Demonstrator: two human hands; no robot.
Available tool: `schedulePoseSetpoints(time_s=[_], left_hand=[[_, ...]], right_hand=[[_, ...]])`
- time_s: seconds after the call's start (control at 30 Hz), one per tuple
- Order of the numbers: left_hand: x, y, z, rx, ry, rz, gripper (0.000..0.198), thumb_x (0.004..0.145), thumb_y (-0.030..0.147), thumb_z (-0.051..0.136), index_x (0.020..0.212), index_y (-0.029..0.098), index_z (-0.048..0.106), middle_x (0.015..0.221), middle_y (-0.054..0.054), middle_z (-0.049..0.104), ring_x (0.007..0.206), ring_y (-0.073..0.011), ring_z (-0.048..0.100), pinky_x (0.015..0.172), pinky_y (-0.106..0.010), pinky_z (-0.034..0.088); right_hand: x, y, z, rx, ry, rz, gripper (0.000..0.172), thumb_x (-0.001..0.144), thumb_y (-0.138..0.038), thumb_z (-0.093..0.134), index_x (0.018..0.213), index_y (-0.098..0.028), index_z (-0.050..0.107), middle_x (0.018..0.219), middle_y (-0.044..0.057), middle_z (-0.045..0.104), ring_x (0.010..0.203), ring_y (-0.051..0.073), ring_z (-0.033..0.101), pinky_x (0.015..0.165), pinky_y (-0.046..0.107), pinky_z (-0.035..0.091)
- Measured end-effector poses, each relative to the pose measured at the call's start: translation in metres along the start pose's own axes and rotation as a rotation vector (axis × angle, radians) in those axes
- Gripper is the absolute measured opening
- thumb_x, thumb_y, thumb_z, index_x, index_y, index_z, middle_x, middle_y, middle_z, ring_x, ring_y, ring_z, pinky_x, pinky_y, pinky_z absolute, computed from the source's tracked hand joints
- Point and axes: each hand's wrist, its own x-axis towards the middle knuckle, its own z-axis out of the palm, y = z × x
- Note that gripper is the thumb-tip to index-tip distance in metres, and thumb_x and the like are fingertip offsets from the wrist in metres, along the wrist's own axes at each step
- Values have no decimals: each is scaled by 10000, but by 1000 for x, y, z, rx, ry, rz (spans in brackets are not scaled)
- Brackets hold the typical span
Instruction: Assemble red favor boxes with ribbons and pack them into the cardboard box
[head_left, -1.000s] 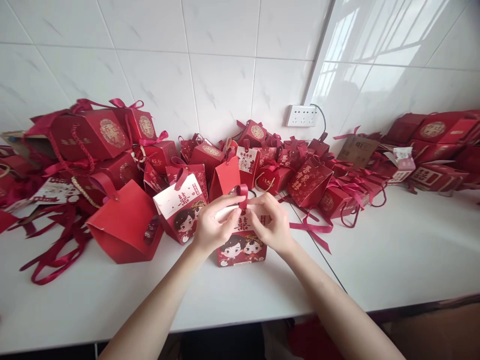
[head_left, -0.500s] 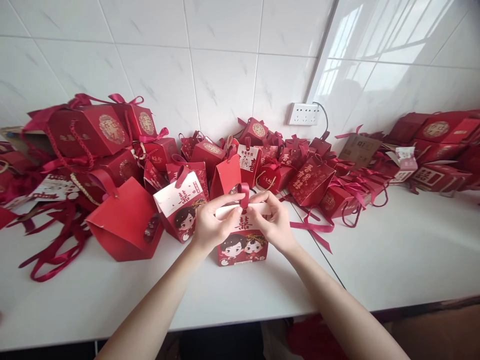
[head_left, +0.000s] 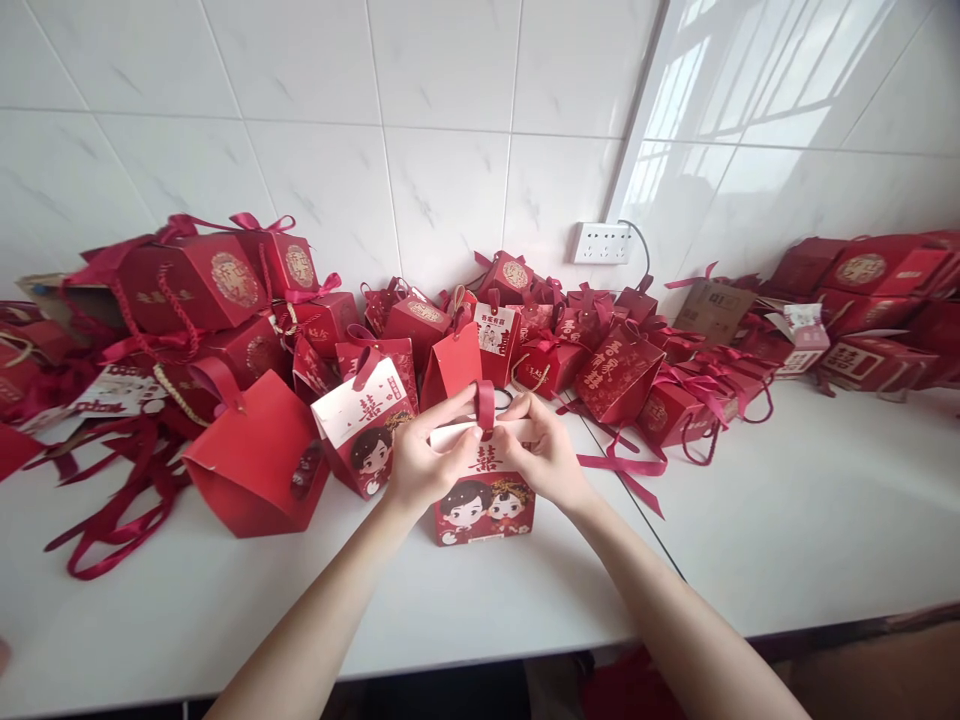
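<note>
A red and white paper gift box [head_left: 486,512] with two cartoon figures stands upright on the white table, in front of me. My left hand [head_left: 435,452] pinches the left part of its white top edge, thumb in front and fingers behind. On the other side my right hand [head_left: 541,450] pinches the top edge near the middle. Between the two hands a dark red ribbon loop [head_left: 486,402] rises from the box's top. A matching gift box [head_left: 366,425] stands just left of my left hand, beside a plain red gift box [head_left: 255,455] with a ribbon handle.
Many red boxes crowd along the tiled wall, with a stack [head_left: 191,285] at the left and another stack [head_left: 862,270] at the right. Loose ribbons [head_left: 124,530] lie at the left. A power socket [head_left: 602,243] is on the wall. A seam crosses the white table [head_left: 810,510].
Both hands keep their pinch at the box's top, with small finger shifts; the ribbon loop stands more upright and wider. The whole view has tilted slightly upward.
</note>
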Motion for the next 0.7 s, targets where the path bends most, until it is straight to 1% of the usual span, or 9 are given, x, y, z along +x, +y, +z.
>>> schedulePoseSetpoints(time_s=[0.23,0.37,0.4,0.43,0.53,0.57,0.6,0.63,0.7], left_hand=[[-1,2,2,-100,-55,7,403,757,185,594,1156,145,553,1028,-106,687,940,-228,657,788,-316,572],[-2,1,2,-122,-59,2,504,777,187,578,1263,165,446,1022,-104,688,892,-203,672,730,-291,581],[-1,1,2,-105,-37,24,500,769,187,588,1249,178,448,1017,-94,689,884,-200,673,719,-291,580],[-1,0,1,-72,-17,58,443,763,185,594,1193,188,488,1010,-83,689,885,-198,671,723,-294,577],[0,0,1,51,-27,190,129,786,165,555,896,182,620,984,-63,688,911,-190,656,770,-299,558],[0,0,0,83,-46,231,112,798,156,534,842,178,635,988,-63,687,921,-188,650,787,-301,551],[0,-1,1,100,-54,257,131,802,146,522,846,177,641,995,-64,684,924,-186,647,795,-303,547],[0,-1,1,100,-40,265,153,797,136,526,895,179,635,1005,-64,680,922,-184,646,794,-305,547],[0,-2,1,80,18,261,212,767,119,560,965,183,597,1020,-66,670,913,-184,646,780,-308,550]], right_hand=[[0,1,0,-53,41,-26,156,776,-260,570,745,-199,431,696,-29,480,535,81,409,455,201,337],[0,1,1,-96,65,-38,138,776,-249,560,739,-199,437,691,-24,494,563,92,436,473,204,356],[0,1,2,-108,74,-37,136,775,-248,558,737,-200,437,689,-24,498,567,94,439,478,206,361],[0,1,2,-117,81,-37,134,773,-248,557,739,-200,438,692,-22,502,572,97,444,484,209,366],[0,1,2,-119,91,-52,127,771,-247,552,745,-201,436,702,-19,515,584,101,458,498,215,375],[0,1,2,-116,91,-55,126,771,-244,550,747,-202,435,702,-20,518,585,101,461,501,215,377],[0,1,2,-115,91,-56,124,771,-241,549,747,-203,434,698,-23,518,583,101,463,501,215,377],[0,1,2,-117,93,-58,121,771,-239,548,747,-203,435,694,-24,518,582,101,465,502,214,379],[0,1,3,-133,100,-70,115,770,-233,549,743,-202,442,695,-23,523,593,104,473,513,215,384]])
